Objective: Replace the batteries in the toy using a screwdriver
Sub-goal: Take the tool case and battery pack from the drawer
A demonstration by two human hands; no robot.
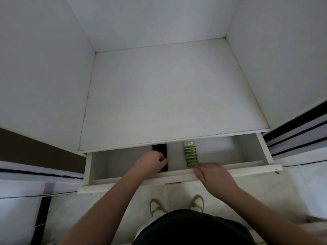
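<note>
A white drawer (pixel 230 170) stands pulled out below a white shelf. Inside it lies a pack of green and gold batteries (pixel 190 156) in clear wrap, right of the middle. A long black object (pixel 159 150) lies left of the pack; I cannot tell what it is. My left hand (pixel 152 161) is inside the drawer with its fingers curled on the black object's near part. My right hand (pixel 211 172) rests flat on the drawer's front edge, fingers spread, its fingertips just below the battery pack. No toy or screwdriver is recognisable.
The white shelf (pixel 168 94) above the drawer is walled in on three sides. Sliding door panels with dark stripes (pixel 297 135) stand at the right, and one at the left (pixel 35 174). My feet in yellow-green sandals (pixel 177 206) stand on pale floor tiles.
</note>
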